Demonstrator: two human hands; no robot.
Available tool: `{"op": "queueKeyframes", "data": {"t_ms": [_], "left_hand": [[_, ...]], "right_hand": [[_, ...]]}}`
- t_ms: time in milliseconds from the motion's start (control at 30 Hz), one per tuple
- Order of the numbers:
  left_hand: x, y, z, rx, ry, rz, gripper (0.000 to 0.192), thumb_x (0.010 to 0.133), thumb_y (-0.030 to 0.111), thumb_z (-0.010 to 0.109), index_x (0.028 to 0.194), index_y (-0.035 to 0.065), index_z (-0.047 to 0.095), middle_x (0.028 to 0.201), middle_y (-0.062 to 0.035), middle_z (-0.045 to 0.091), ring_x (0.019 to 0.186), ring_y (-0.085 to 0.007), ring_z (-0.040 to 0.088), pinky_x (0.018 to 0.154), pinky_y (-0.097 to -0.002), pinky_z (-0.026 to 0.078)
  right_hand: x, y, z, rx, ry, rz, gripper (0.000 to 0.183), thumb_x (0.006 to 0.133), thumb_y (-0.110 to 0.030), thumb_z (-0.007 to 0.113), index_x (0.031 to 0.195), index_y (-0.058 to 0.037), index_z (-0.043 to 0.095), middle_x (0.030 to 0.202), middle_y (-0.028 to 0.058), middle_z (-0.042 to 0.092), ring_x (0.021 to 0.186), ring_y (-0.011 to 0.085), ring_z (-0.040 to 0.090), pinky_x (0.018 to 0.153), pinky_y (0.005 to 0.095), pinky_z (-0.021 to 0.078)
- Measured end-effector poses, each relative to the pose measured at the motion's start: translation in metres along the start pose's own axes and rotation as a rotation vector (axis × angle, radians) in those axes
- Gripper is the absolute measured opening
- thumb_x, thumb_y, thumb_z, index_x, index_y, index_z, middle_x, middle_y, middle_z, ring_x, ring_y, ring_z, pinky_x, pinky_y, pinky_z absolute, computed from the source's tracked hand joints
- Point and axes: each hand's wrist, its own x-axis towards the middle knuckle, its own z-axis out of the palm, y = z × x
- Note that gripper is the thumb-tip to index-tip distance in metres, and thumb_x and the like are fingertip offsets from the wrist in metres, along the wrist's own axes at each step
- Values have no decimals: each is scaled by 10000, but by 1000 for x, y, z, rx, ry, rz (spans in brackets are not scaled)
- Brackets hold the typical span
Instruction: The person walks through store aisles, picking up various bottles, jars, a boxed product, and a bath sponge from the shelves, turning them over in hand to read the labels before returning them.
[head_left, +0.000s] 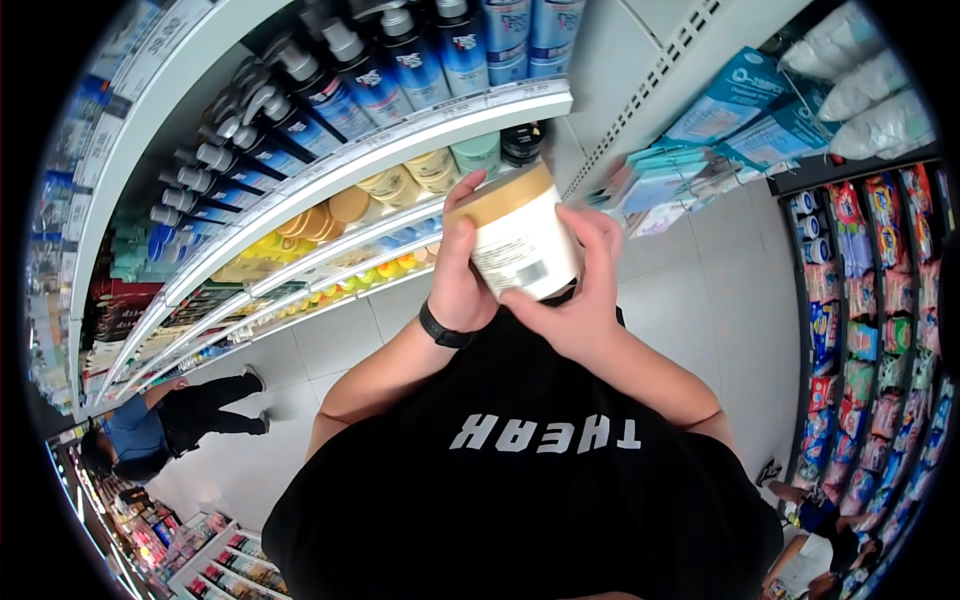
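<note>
Between my two hands is a white plastic cosmetic jar (525, 247) with a tan-gold lid (504, 196), tilted, its printed label and barcode towards me. My left hand (459, 274), with a black band on the wrist, grips the jar's left side, the thumb near the lid. The fingers of my right hand (581, 289) hold its right side and lower edge. Just beyond the jar, a shelf holds a mint-green jar (477, 154), a black jar (523, 142) and several cream-coloured jars (431, 171).
Pump bottles (412, 64) line the shelf (450, 112) above. Packets hang on hooks (720, 105) at the upper right. Shelves of packaged goods (862, 337) stand at the right. A person (195, 412) is in the aisle at the lower left; other people (810, 547) are at the lower right.
</note>
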Motion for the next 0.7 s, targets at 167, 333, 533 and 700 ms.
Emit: {"op": "queueKeyframes", "data": {"t_ms": [167, 333, 533, 700], "left_hand": [[12, -18, 24, -153, -86, -36, 716, 873, 503, 522, 1398, 109, 237, 1302, -144, 456, 1159, -278, 512, 946, -405, 460], [19, -37, 51, 56, 31, -38, 642, 924, 523, 384, 1383, 88, 268, 1280, -172, 480, 1143, -292, 526, 922, -429, 479], [10, -54, 75, 162, 111, 17, 577, 957, 473, 330, 1376, 79, 282, 1279, -161, 479, 1140, -277, 526, 943, -410, 462], [1, -57, 98, 70, 235, 37, 507, 966, 400, 385, 1352, 83, 297, 1248, -99, 445, 1177, -207, 444, 996, -361, 362]], "right_hand": [[-11, 20, -21, 98, 59, -95, 873, 620, -233, 816, 1314, -50, 319, 1205, 168, 324, 1137, 314, 374, 945, 404, 367], [-16, 38, -44, 498, 21, 77, 869, 689, -193, 763, 1343, 3, 226, 1289, 158, 294, 1205, 266, 355, 1013, 383, 307], [-20, 49, -68, 640, -39, 72, 857, 732, -185, 724, 1362, 10, 177, 1318, 170, 286, 1230, 256, 348, 1024, 389, 301], [-20, 55, -81, 853, -84, 161, 814, 772, -142, 671, 1368, 15, 139, 1315, 184, 305, 1238, 246, 357, 1020, 383, 322]]}}
